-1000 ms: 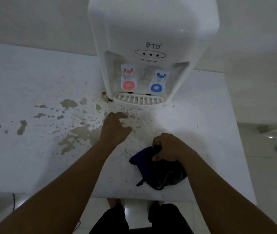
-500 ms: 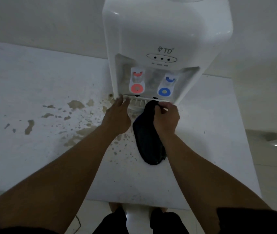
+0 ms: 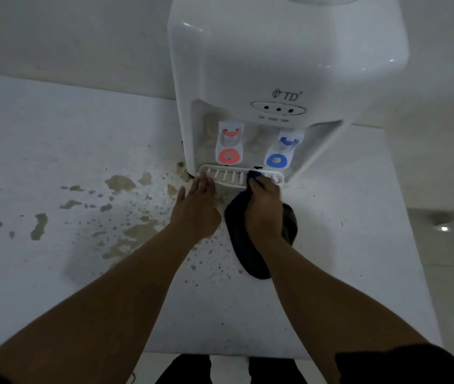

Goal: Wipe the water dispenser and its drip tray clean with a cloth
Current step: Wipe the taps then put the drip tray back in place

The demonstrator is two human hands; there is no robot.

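Note:
A white water dispenser (image 3: 275, 51) stands at the back of the table, with a red tap (image 3: 228, 145) and a blue tap (image 3: 280, 151). Its slotted white drip tray (image 3: 228, 177) sticks out below the taps. My right hand (image 3: 264, 209) grips a dark blue cloth (image 3: 244, 245) and presses its bunched end onto the right part of the tray. The rest of the cloth trails back on the table. My left hand (image 3: 196, 206) lies with fingers apart, its fingertips touching the tray's left end.
The white table (image 3: 54, 286) carries brown stains and splatter (image 3: 126, 206) left of and in front of the dispenser. The table's right edge (image 3: 414, 259) drops to a shiny tiled floor. A wall runs behind the dispenser.
My right hand has carried the cloth from the table's front up onto the drip tray. My left hand has reached forward to the tray's left end. The view has closed in on the dispenser.

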